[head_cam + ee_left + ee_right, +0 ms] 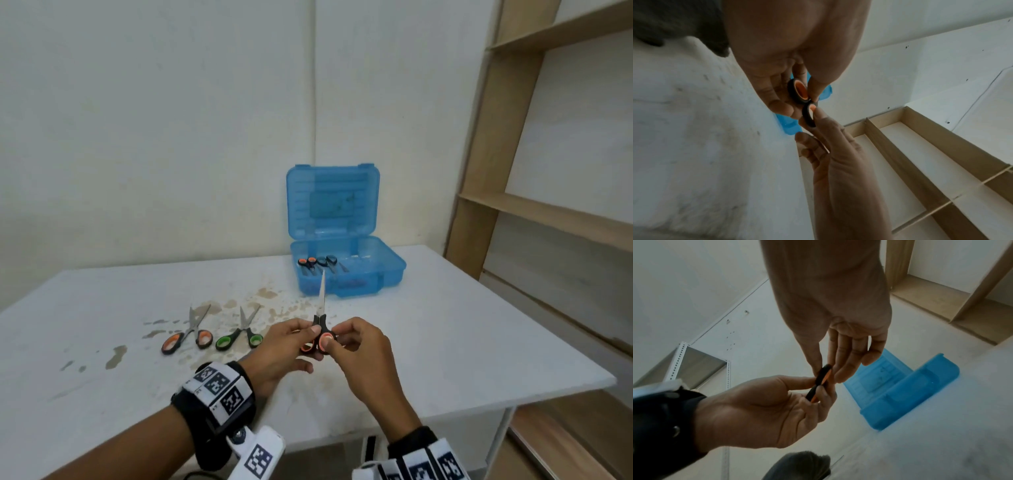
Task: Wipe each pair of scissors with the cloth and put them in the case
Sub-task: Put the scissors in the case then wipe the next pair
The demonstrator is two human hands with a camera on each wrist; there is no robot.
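Both hands hold one pair of orange-handled scissors above the table's front, blades closed and pointing away toward the case. My left hand pinches one finger loop between thumb and fingers. My right hand pinches the other loop, its remaining fingers held straight. The open blue case stands at the back with two pairs of scissors lying inside. An orange pair and a green pair lie half open on the table to the left. No cloth shows in the head view.
The white table is stained brown around the loose scissors. A wooden shelf unit stands on the right and a white wall behind. A dark fuzzy shape sits at the wrist views' edges; I cannot tell what it is.
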